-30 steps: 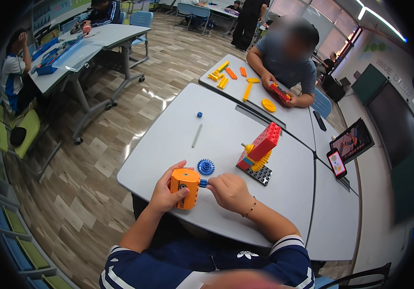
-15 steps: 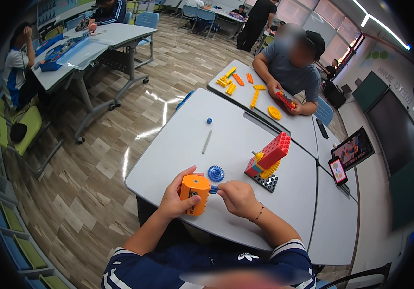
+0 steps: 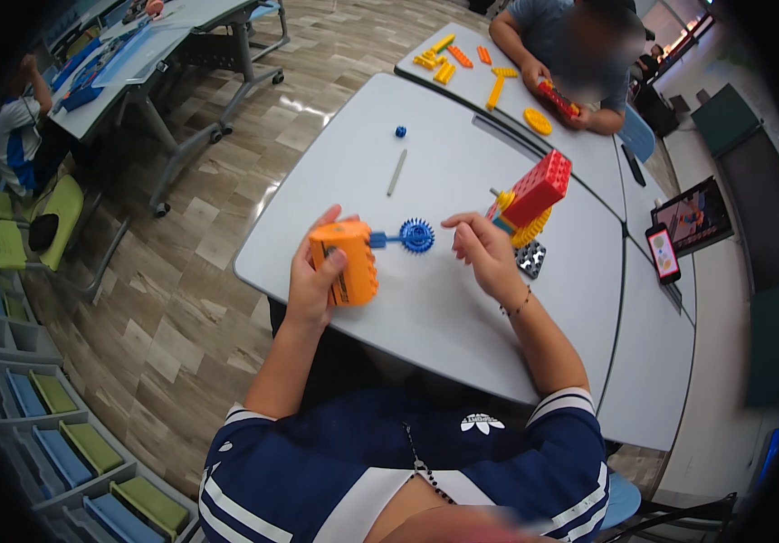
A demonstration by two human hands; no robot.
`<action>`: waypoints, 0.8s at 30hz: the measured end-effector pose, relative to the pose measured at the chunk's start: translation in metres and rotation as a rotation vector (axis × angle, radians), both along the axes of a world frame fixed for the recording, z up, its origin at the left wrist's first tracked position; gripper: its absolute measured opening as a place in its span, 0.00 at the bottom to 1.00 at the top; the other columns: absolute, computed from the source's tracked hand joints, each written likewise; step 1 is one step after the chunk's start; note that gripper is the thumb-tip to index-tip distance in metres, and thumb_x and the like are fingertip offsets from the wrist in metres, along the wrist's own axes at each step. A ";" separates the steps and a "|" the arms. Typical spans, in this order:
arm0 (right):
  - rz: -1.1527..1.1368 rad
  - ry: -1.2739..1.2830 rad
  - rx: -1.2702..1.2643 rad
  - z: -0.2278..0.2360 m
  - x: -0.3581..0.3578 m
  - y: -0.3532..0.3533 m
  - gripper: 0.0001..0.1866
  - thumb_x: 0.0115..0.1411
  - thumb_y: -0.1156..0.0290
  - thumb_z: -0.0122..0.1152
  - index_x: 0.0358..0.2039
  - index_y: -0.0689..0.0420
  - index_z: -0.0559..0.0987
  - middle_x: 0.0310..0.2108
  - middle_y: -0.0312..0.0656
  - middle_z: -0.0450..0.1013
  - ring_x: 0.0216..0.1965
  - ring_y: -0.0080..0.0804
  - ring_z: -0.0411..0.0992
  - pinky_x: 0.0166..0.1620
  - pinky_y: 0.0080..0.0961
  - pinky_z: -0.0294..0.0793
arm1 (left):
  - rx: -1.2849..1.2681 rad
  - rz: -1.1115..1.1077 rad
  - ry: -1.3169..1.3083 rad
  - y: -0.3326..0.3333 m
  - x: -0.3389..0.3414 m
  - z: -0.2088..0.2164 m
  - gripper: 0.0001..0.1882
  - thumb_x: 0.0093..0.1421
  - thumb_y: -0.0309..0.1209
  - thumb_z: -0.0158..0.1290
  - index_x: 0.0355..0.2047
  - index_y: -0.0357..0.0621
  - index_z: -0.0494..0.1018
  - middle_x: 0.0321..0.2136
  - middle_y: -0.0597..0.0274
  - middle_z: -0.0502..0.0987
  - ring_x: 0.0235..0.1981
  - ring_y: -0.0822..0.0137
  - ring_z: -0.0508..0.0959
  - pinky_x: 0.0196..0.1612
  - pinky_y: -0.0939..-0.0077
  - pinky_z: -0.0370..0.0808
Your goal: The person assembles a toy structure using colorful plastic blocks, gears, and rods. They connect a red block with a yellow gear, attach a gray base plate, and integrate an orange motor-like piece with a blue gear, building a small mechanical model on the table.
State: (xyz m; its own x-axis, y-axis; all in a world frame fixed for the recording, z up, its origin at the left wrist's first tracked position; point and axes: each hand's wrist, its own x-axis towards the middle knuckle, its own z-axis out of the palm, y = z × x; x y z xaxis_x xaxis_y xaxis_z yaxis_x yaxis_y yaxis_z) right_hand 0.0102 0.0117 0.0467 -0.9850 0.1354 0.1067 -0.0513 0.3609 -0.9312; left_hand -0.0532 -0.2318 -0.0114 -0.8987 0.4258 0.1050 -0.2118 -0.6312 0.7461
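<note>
My left hand (image 3: 315, 276) is wrapped round an orange block (image 3: 346, 262) with a knobbed side, possibly a motor or battery unit. A blue connector with a thin rod (image 3: 391, 240) sticks out of its right side. The rod's far end overlaps a blue toothed gear (image 3: 418, 235); whether they are joined I cannot tell. Just right of the gear, my right hand (image 3: 484, 252) is raised with its forefinger stretched out and nothing visible in it. Beyond it stands a red block model (image 3: 539, 190) with yellow gears, on a dark perforated base (image 3: 530, 259), partly hidden by my hand.
A grey rod (image 3: 396, 173) and a small blue piece (image 3: 400, 132) lie on the white table (image 3: 335, 172). Across it, another person (image 3: 570, 63) holds red bricks near loose yellow and orange pieces. A phone (image 3: 664, 253) and a tablet (image 3: 699, 217) stand at the right.
My right hand has let go of the blue connector and moved right, its forefinger now out. The orange block has shifted up and left in view, and a rod now shows reaching the gear.
</note>
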 end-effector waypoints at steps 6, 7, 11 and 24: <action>0.089 0.083 0.450 -0.019 -0.007 0.010 0.18 0.56 0.66 0.63 0.46 0.57 0.75 0.39 0.42 0.69 0.34 0.27 0.70 0.37 0.22 0.72 | 0.019 0.123 -0.063 0.001 -0.006 0.004 0.34 0.60 0.33 0.57 0.62 0.34 0.56 0.53 0.48 0.70 0.44 0.62 0.78 0.46 0.66 0.80; 0.111 0.042 0.493 -0.020 -0.008 0.008 0.25 0.53 0.61 0.66 0.51 0.54 0.73 0.47 0.45 0.68 0.36 0.34 0.71 0.40 0.27 0.73 | 0.008 0.118 -0.062 0.001 -0.006 0.005 0.34 0.60 0.33 0.56 0.62 0.34 0.56 0.53 0.48 0.70 0.44 0.62 0.78 0.46 0.66 0.80; 0.138 0.218 0.707 -0.022 -0.015 -0.001 0.32 0.51 0.55 0.66 0.55 0.51 0.72 0.50 0.46 0.68 0.44 0.42 0.71 0.46 0.34 0.74 | -0.036 0.094 -0.053 0.003 -0.003 0.007 0.34 0.60 0.31 0.56 0.63 0.34 0.55 0.54 0.48 0.69 0.44 0.62 0.78 0.45 0.67 0.80; 0.149 -0.146 -0.456 -0.035 -0.017 0.005 0.26 0.61 0.64 0.56 0.59 0.57 0.66 0.48 0.44 0.68 0.46 0.31 0.71 0.49 0.27 0.72 | -0.158 0.119 0.017 0.007 -0.001 0.008 0.35 0.58 0.30 0.57 0.63 0.34 0.55 0.55 0.47 0.68 0.47 0.62 0.77 0.48 0.66 0.78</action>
